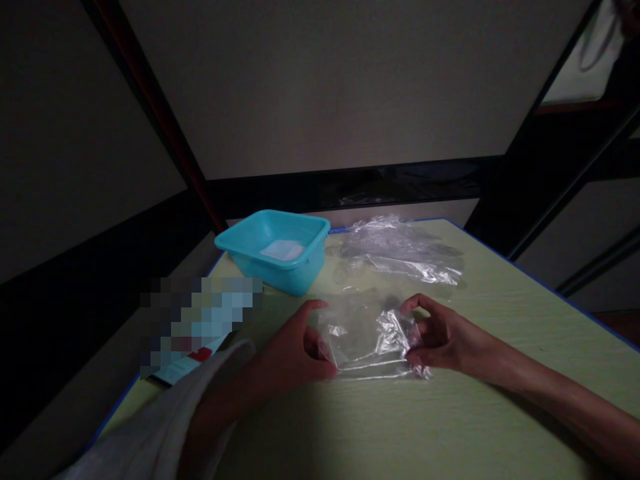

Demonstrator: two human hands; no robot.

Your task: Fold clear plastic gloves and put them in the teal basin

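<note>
A clear plastic bag point(357, 337) lies spread on the table between my hands, its lower edge catching the light. My left hand point(305, 343) grips the bag's left side, thumb low and index finger curved over the top. At the opposite side, my right hand point(437, 337) pinches the crumpled right edge between bent fingers. Past the bag sits a loose pile of clear plastic bags point(400, 250), wrinkled and shiny. Whether anything lies inside the held bag, I cannot tell.
A turquoise plastic basin point(300, 273) stands at the back left, with a white paper-like piece point(283, 250) in it. Left of my hand is a partly blurred flat item point(200, 353) with a red patch. The pale table point(380, 433) has a blue edge and meets a wall behind.
</note>
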